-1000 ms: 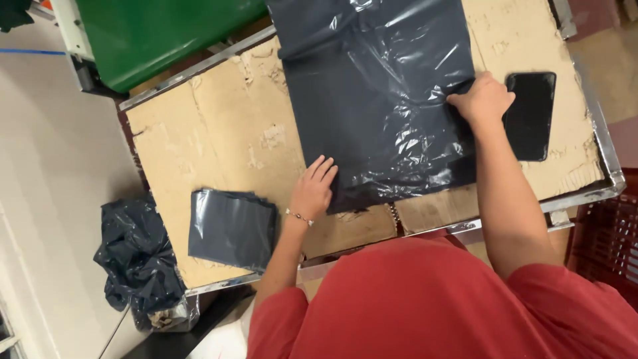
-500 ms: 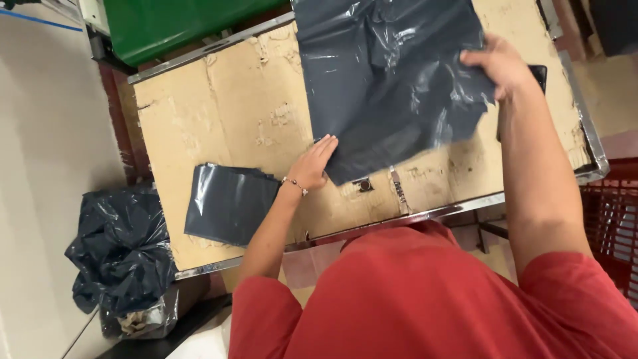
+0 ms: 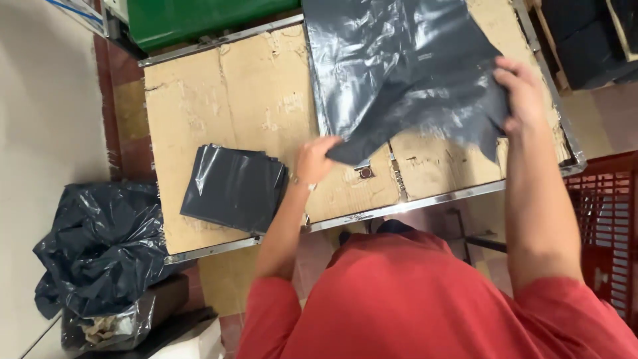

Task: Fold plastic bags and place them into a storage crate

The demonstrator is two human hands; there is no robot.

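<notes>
Here a large, glossy dark-grey plastic bag (image 3: pixel 405 73) lies crinkled over the cardboard-covered worktop (image 3: pixel 226 100), its near edge lifted; the left hand (image 3: pixel 316 159) and right hand (image 3: pixel 522 93) both grip it.

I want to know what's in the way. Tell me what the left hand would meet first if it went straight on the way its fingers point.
The left hand points up and right, already touching the lower corner of the dark grey plastic bag. Going on, it would likely slide under or into that sheet, above the cardboard-covered table; depth is unclear.
</notes>
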